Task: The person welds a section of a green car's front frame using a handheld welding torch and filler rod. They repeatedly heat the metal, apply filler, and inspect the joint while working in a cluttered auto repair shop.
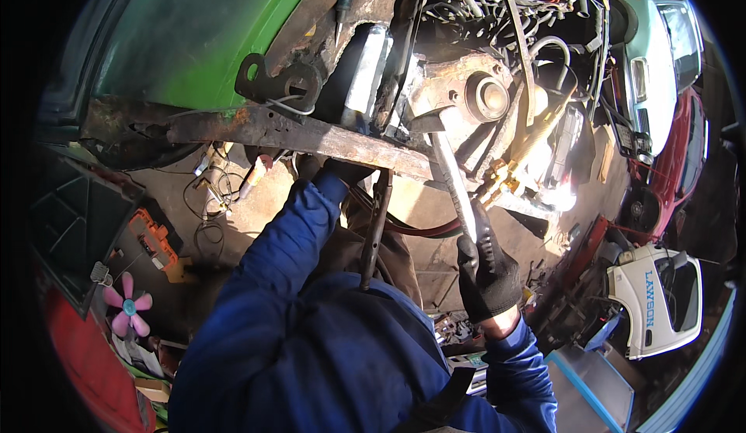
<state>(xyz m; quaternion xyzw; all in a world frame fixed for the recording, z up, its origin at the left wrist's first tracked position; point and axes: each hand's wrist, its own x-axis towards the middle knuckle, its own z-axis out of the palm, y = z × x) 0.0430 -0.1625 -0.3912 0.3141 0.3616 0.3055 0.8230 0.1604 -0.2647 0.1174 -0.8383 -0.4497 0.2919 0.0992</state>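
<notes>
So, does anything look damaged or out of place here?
Yes: the beam below the green panel is brown and patchy, apparently rusted. At right, a white car door appears detached, no vehicle around it.

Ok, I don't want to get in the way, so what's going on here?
A person in blue clothing is at a rusty metal beam. Their gloved right hand grips a hammer by its handle, the head near a round metal hub. The gloved left hand is at the beam's underside, mostly hidden, so what it holds isn't clear.
</notes>
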